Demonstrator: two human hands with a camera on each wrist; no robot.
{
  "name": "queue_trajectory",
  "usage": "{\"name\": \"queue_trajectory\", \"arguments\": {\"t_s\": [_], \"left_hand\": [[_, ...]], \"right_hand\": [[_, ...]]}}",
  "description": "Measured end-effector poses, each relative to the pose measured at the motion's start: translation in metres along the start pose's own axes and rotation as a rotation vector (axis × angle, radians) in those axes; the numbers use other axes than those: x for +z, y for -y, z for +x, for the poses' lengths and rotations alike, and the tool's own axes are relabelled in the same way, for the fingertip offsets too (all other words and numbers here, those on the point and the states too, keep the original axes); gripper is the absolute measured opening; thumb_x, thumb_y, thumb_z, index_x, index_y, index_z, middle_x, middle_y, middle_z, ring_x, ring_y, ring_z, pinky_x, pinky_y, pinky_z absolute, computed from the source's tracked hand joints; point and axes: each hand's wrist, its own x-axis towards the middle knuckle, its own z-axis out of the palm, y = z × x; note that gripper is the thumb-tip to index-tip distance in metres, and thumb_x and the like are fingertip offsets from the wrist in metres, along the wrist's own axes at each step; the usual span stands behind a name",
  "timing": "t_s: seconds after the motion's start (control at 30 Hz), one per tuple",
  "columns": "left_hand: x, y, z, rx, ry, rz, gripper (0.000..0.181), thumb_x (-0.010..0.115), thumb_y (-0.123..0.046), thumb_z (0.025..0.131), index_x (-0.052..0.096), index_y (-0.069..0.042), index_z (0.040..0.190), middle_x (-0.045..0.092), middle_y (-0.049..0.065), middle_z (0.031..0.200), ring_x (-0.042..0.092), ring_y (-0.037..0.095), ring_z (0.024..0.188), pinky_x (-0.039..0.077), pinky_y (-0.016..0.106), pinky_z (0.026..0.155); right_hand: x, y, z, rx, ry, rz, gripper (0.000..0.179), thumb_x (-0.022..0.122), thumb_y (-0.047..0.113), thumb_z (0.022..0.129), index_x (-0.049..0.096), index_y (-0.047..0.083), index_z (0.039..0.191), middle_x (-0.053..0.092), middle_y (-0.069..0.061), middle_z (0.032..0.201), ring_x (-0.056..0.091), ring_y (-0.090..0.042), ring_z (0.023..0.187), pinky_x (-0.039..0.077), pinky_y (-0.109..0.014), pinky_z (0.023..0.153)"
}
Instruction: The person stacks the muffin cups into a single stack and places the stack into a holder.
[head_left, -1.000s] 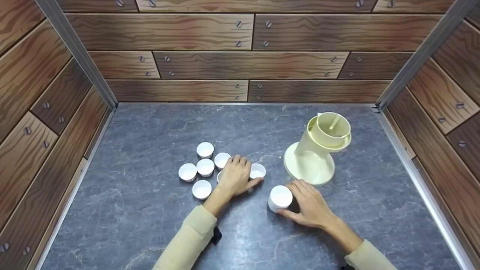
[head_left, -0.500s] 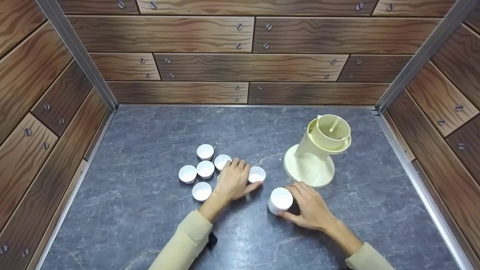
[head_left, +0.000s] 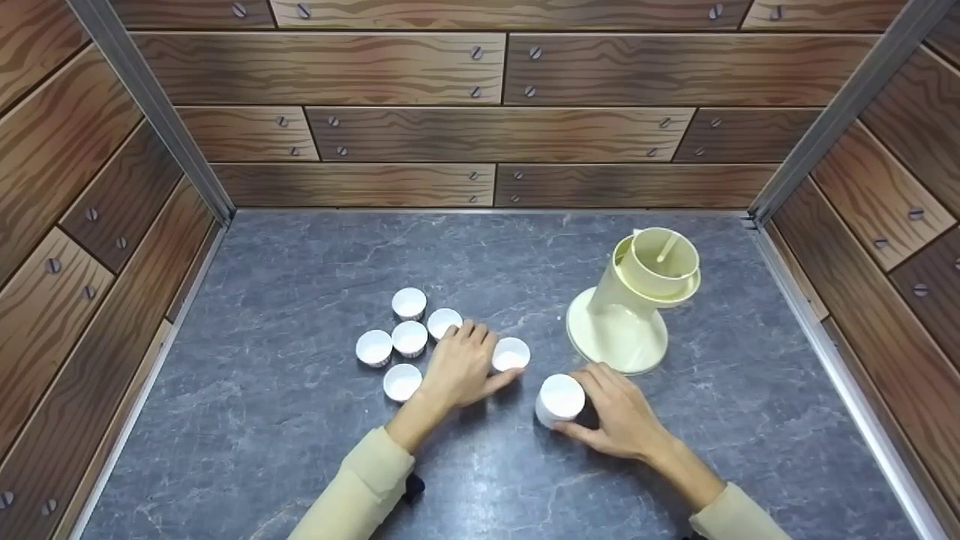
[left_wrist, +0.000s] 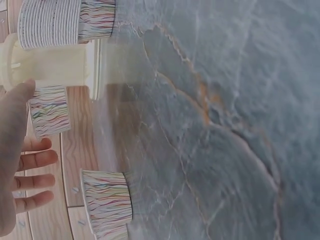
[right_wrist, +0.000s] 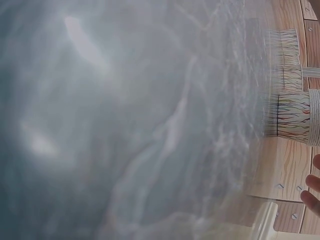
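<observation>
My left hand (head_left: 459, 367) pinches a white paper baking cup (head_left: 511, 354) between thumb and fingers. In the left wrist view this baking cup (left_wrist: 50, 111) shows multicoloured wavy lines outside and hangs slightly tilted, its base above the tabletop. To the right, my right hand (head_left: 619, 412) holds a stack of nested baking cups (head_left: 561, 397) upright on the table, thumb in front and fingers behind. Many layered rims show on that stack (left_wrist: 65, 22) in the left wrist view. In the right wrist view only fingertips (right_wrist: 312, 185) show, close below the stack (right_wrist: 295, 117).
Several single baking cups (head_left: 409, 339) stand grouped left of my left hand, which partly covers one (head_left: 444, 322). A pale yellow plastic stand (head_left: 619, 337) with a round base and cup-shaped top is behind my right hand. Wood-patterned walls (head_left: 360, 67) enclose the grey marbled table (head_left: 300, 247).
My left hand has drawn slightly back toward me and left, bringing the baking cup along. The right hand and its stack have stayed in place.
</observation>
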Motion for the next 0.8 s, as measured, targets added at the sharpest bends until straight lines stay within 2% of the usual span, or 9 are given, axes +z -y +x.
{"name": "queue_trajectory", "arguments": {"t_s": [0.23,0.47,0.6,0.8], "left_hand": [[-0.008,0.001,-0.004,0.01,0.013,0.005,0.071,0.046,-0.078,0.098,0.071,-0.013,0.111,0.075,0.005,0.107,0.067,0.025,0.102,0.056,0.039,0.086],[-0.016,0.0,-0.01,0.014,0.005,-0.01,0.07,0.047,-0.078,0.097,0.071,-0.013,0.109,0.075,0.005,0.106,0.069,0.024,0.101,0.058,0.039,0.087],[-0.02,-0.002,-0.015,0.017,-0.024,-0.025,0.069,0.051,-0.078,0.096,0.072,-0.013,0.107,0.075,0.004,0.104,0.068,0.024,0.098,0.059,0.04,0.086],[-0.023,-0.005,-0.02,0.032,-0.102,-0.031,0.066,0.055,-0.078,0.093,0.072,-0.015,0.102,0.075,0.001,0.102,0.067,0.022,0.094,0.058,0.036,0.083]], "right_hand": [[0.001,0.0,0.001,0.002,-0.006,0.006,0.066,0.082,0.062,0.081,0.067,0.013,0.122,0.068,0.001,0.108,0.064,-0.015,0.099,0.057,-0.037,0.084],[0.001,0.0,0.002,-0.002,-0.014,0.012,0.067,0.084,0.061,0.08,0.068,0.012,0.122,0.068,0.0,0.107,0.065,-0.015,0.098,0.057,-0.036,0.085],[0.001,0.001,0.001,-0.002,-0.01,0.012,0.067,0.083,0.061,0.081,0.067,0.012,0.122,0.068,0.0,0.107,0.065,-0.015,0.098,0.057,-0.036,0.084],[0.001,0.0,0.0,0.007,-0.007,0.017,0.066,0.084,0.06,0.08,0.067,0.012,0.122,0.068,0.0,0.108,0.065,-0.015,0.099,0.057,-0.037,0.085]]}}
